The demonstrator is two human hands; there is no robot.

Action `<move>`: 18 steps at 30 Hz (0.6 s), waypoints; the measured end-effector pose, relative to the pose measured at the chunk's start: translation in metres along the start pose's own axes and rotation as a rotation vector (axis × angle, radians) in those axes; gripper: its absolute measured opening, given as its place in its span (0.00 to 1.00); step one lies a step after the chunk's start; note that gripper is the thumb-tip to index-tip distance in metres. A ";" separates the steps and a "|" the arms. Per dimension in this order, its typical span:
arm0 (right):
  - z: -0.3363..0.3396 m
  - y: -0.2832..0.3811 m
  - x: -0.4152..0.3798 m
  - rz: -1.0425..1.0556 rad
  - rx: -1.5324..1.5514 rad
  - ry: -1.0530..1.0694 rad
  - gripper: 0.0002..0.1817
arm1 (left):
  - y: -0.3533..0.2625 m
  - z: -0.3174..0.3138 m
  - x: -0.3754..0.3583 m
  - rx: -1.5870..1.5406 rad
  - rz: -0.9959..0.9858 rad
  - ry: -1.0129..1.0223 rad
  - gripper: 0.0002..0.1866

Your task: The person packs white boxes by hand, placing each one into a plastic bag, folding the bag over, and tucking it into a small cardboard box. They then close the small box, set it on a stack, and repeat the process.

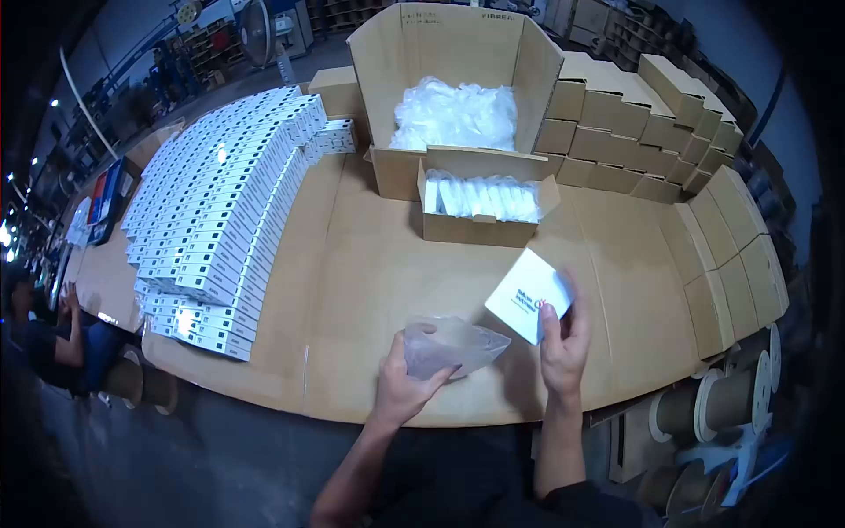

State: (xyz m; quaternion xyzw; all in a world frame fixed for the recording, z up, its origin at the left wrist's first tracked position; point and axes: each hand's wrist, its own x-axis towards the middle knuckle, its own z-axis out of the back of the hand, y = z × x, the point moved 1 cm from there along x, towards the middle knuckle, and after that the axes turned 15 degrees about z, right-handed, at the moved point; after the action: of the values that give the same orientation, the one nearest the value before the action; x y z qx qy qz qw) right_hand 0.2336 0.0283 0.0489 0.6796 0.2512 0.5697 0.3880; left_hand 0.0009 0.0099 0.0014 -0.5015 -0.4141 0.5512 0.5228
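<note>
A clear plastic bag (pixel 453 346) is held by my left hand (pixel 407 383), its fingers closed on the bag's left end. To the right, my right hand (pixel 565 345) grips a white square box (pixel 530 295) with printed text and a small red mark, the thumb on its printed face. The box is tilted and apart from the bag. Beyond both hands, an open small carton (pixel 480 231) holds a row of plastic-wrapped items (pixel 484 198). Behind it, a large open carton (pixel 458 53) contains a heap of clear plastic bags (pixel 453 116).
Stacked white boxes (pixel 220 194) cover the left of the cardboard-topped table (pixel 370 290). Brown cartons (pixel 625 123) are piled at the back right, with more (pixel 735 255) along the right edge. Another person (pixel 66 339) sits at far left. Spools (pixel 739 392) stand below right.
</note>
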 end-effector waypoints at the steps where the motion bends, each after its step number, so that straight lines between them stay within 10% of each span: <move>1: -0.009 0.018 0.014 0.004 0.049 -0.065 0.32 | 0.001 -0.001 0.000 -0.002 0.000 0.003 0.33; 18: -0.035 0.024 0.042 0.133 -0.051 0.289 0.17 | 0.005 0.005 0.005 -0.049 -0.074 -0.055 0.29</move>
State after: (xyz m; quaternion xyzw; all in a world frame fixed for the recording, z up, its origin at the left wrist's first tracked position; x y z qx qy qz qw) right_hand 0.2071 0.0563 0.0945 0.5958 0.2442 0.6920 0.3263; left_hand -0.0050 0.0146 -0.0036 -0.4831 -0.4602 0.5347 0.5186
